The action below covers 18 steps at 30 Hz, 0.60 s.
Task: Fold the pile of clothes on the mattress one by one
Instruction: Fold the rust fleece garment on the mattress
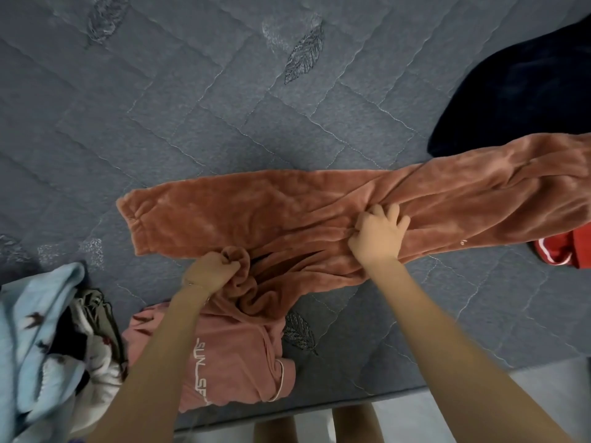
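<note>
Rust fleece trousers (287, 206) lay across the mattress (192, 107), judged mid-fold. Left hand (212, 271): grip clamped on a bunched leg end. Right hand (379, 233), beyond it: spread on the cloth, pinching or pressing unclear. Next move judged: laying that leg flat.
</note>
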Each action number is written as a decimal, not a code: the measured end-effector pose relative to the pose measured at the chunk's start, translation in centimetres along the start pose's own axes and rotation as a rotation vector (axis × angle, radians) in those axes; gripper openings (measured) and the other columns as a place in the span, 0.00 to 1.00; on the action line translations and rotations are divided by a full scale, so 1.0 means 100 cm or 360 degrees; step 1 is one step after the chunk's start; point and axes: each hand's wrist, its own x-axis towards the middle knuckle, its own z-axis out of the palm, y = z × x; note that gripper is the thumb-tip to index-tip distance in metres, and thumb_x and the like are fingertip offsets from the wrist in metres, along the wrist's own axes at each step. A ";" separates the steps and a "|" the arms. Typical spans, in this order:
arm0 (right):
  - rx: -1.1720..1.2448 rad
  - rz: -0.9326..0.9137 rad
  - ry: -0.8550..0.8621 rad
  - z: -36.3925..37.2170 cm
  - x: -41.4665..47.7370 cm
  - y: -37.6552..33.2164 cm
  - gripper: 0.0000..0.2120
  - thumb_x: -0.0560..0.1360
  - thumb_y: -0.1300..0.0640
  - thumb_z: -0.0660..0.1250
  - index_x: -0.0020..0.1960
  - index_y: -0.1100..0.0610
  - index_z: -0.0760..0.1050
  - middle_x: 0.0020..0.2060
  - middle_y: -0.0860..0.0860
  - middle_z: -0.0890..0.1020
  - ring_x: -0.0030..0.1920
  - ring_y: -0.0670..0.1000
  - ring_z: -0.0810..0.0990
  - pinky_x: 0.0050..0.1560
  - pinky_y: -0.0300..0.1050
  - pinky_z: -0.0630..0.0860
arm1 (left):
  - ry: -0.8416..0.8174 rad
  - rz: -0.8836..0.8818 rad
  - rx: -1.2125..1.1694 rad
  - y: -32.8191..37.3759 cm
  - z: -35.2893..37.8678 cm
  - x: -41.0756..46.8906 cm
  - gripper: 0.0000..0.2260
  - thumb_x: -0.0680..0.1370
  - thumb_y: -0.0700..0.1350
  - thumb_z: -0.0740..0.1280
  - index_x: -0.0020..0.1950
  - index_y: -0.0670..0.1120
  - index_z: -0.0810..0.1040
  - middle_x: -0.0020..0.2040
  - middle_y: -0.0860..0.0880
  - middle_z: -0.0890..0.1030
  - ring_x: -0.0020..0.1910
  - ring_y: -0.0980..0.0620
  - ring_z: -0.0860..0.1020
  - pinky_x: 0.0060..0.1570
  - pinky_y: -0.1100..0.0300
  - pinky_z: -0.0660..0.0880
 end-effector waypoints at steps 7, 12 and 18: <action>0.0025 0.0132 -0.0124 0.003 -0.017 0.005 0.09 0.71 0.58 0.63 0.50 0.57 0.77 0.52 0.53 0.80 0.60 0.59 0.66 0.59 0.52 0.60 | 0.0654 0.0269 0.0126 0.024 0.003 -0.010 0.09 0.80 0.51 0.61 0.43 0.48 0.74 0.44 0.46 0.79 0.45 0.41 0.78 0.41 0.53 0.74; 0.0090 0.0180 -0.0158 0.005 -0.019 0.011 0.08 0.72 0.60 0.62 0.50 0.58 0.75 0.51 0.55 0.81 0.59 0.59 0.69 0.58 0.52 0.60 | 0.0857 0.0567 0.0109 0.033 0.011 -0.009 0.09 0.79 0.48 0.65 0.42 0.45 0.73 0.42 0.47 0.74 0.45 0.43 0.73 0.39 0.52 0.70; 0.0652 0.0135 0.0187 0.011 -0.016 0.014 0.05 0.77 0.61 0.60 0.52 0.58 0.72 0.50 0.56 0.81 0.52 0.61 0.78 0.52 0.52 0.68 | 0.0828 0.0748 0.0372 0.037 0.033 -0.007 0.12 0.76 0.48 0.70 0.56 0.44 0.78 0.52 0.44 0.78 0.54 0.39 0.72 0.51 0.46 0.70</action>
